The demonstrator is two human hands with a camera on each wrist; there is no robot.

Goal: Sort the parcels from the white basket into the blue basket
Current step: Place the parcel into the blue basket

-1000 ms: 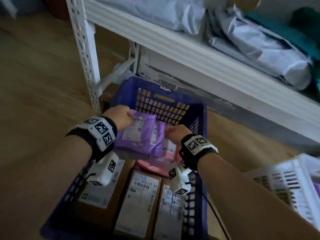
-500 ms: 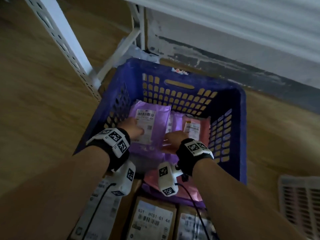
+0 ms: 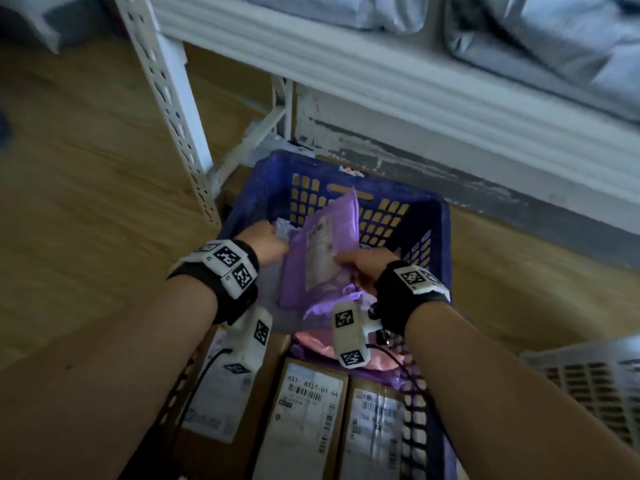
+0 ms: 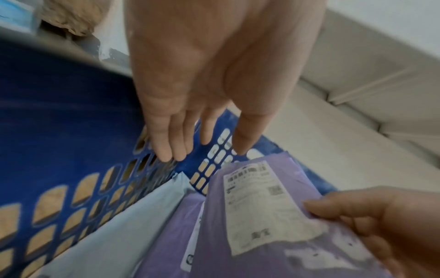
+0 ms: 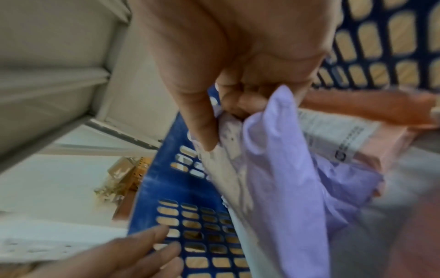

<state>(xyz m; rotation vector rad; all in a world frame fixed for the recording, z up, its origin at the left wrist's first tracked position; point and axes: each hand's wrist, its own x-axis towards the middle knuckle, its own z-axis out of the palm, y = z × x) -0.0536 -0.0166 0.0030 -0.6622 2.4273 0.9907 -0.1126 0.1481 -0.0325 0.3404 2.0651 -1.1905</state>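
The blue basket [image 3: 349, 166] stands on the floor under the rack. My right hand [image 3: 360, 263] pinches the lower edge of a purple parcel [image 3: 322, 247] with a white label and holds it tilted up on edge inside the basket. The right wrist view shows thumb and curled fingers [image 5: 204, 135] clamped on the purple parcel [image 5: 285, 178]. My left hand [image 3: 268, 239] hovers open beside it, its fingers [image 4: 166, 150] straight, close to the basket's slotted wall [image 4: 59, 131] and above a pale blue parcel [image 4: 133, 225]. It holds nothing.
Cardboard boxes [image 3: 304, 420] with labels fill the basket's near end, with a pink parcel [image 3: 311, 339] behind them. The white basket [image 3: 588, 382] sits at the right edge. A white rack post [image 3: 173, 109] and a shelf [image 3: 415, 81] with grey parcels [image 3: 554, 29] rise behind.
The purple parcel lay flat under both hands. Now my right hand has tipped it up on edge, and my left hand has let go and moved toward the basket's left wall.
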